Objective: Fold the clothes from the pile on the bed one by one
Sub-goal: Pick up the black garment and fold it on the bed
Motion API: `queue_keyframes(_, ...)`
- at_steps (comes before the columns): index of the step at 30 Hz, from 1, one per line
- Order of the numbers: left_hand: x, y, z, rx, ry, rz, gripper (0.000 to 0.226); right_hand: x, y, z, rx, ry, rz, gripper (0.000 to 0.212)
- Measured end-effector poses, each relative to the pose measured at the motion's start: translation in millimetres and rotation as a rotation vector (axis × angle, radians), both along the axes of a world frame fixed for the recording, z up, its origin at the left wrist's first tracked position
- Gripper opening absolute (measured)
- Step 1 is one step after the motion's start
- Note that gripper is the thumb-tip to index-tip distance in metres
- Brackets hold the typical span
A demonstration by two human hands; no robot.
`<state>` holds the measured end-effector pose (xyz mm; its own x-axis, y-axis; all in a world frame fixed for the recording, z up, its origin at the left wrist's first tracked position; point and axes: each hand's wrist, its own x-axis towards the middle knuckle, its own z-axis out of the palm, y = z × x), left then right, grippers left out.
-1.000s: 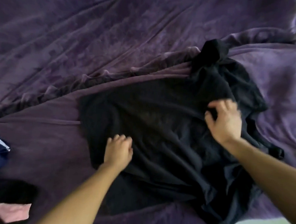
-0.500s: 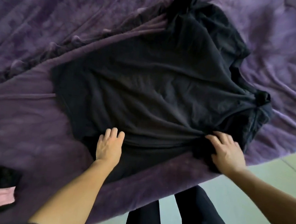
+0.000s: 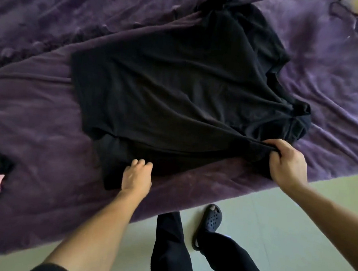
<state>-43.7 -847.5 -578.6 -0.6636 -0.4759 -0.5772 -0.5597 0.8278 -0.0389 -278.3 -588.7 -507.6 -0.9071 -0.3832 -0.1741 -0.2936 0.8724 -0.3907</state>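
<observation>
Purple blanket (image 3: 44, 111) covers the bed. Black T-shirt (image 3: 178, 91) lies spread on it, just past both hands. Right hand (image 3: 287, 163) pinches a bunch of its cloth. Left hand (image 3: 136, 179) touches its near corner, fingers bent; whether it grips cannot be told.

Head camera looks steeply down, close over the bed (image 3: 34, 134).

Black shirt (image 3: 178, 87) spread flat on bed (image 3: 45, 105)
</observation>
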Motion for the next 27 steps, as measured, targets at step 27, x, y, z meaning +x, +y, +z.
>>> queue_keyframes(27,59.7,-32.9,61.9,-0.042,0.334,0.826,0.015,10.8,-5.8,7.5,0.111,0.001,0.057,0.049)
